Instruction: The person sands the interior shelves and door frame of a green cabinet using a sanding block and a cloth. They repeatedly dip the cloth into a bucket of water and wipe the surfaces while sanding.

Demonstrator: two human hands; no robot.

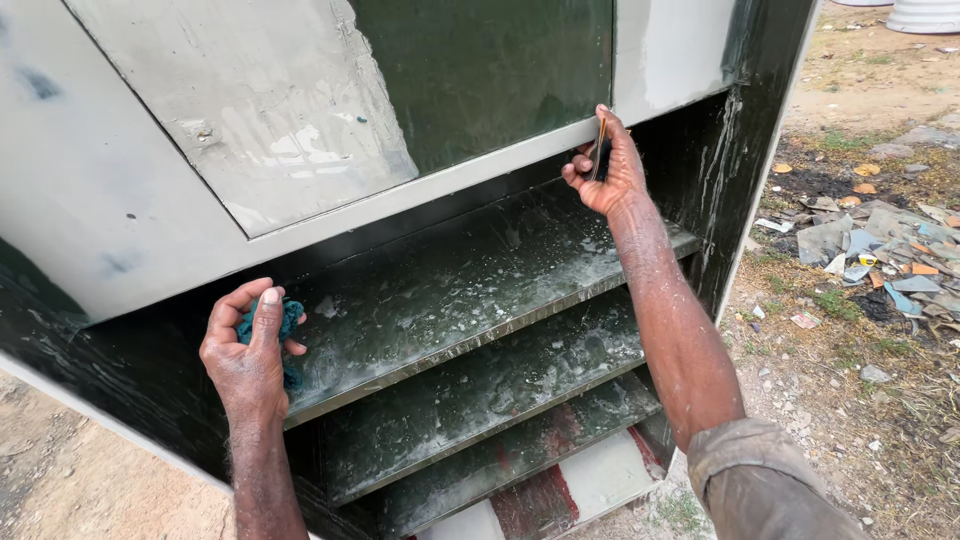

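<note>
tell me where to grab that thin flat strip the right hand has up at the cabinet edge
Grip the strip by its lower half, flat faces pinched between thumb and fingers, coming from the open right side as the right hand does. It stands nearly upright and edge-on against the grey panel, so only its faces offer purchase. The left hand is busy with a green pad.

Most of the teal scrubbing cloth (288,325) is hidden inside the left hand (247,355). The thin strip (600,147) pinched by the right hand (606,165) is too small to identify. The cabinet (120,200) runs off the frame's top and left edges.
</note>
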